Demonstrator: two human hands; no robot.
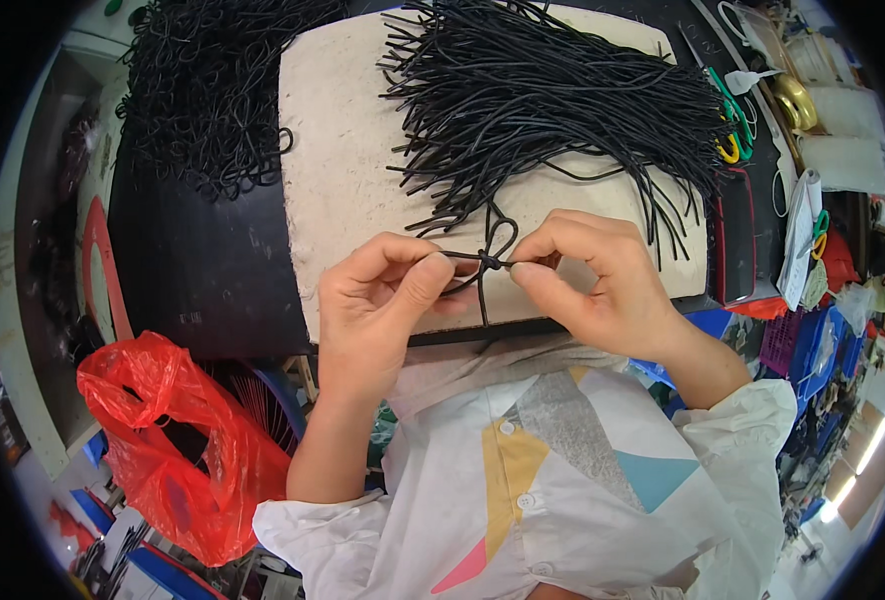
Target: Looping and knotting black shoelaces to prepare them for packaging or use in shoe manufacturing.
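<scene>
Beyond lie a sheaf of long black cords (553, 100) and a tangled black cord heap (213, 100); my left hand (373, 295) and right hand (598, 280) pinch a thin black cord (490, 262), knotted, looped.

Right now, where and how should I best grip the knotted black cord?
Likely best: pinch the black cord just either side of its knot, left hand from the left, right hand from the right. Strands run out sideways there, while the loop points away from you and a tail points toward you.
</scene>
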